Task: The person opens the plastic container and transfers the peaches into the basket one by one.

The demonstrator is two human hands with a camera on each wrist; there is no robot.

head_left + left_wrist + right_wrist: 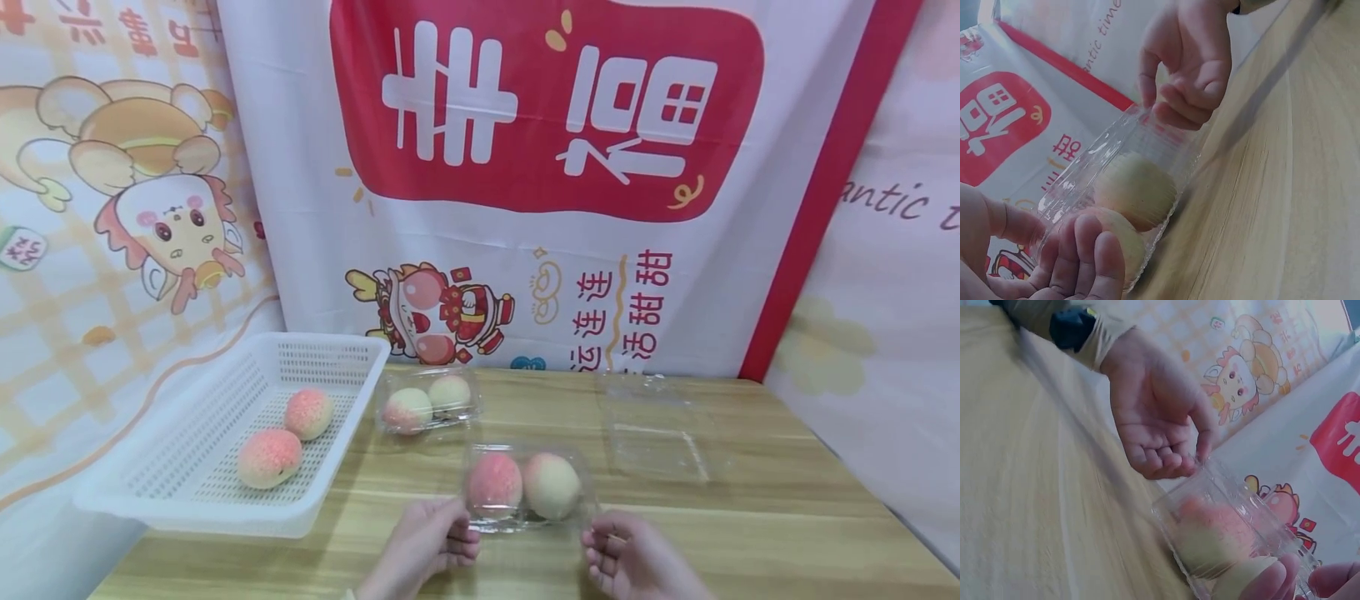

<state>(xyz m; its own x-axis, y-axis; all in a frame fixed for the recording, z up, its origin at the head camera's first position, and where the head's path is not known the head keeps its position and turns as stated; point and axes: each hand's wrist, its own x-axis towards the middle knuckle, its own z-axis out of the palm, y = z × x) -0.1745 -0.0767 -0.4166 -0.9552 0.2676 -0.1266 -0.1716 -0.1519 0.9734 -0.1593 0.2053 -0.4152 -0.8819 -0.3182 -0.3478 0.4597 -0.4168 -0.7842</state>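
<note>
A clear plastic clamshell box (517, 527) with two pink and cream peaches inside lies between my hands, near the front of the table. My left hand (431, 542) pinches its left end with thumb and fingers; the right wrist view shows that left hand (1154, 406) at the box's corner. At the other end, my right hand (637, 554) pinches the opposite corner, as the left wrist view also shows. One peach (495, 483) is mostly pink, and the other peach (552, 486) is mostly cream. The clear lid covers both.
Behind and left stands another clear box (467, 417) holding two peaches. A white perforated basket (330, 500) at the left holds two more. Another transparent plastic box (652, 442) lies at the back right of the wooden table (780, 533). Printed cloths hang behind and beside it.
</note>
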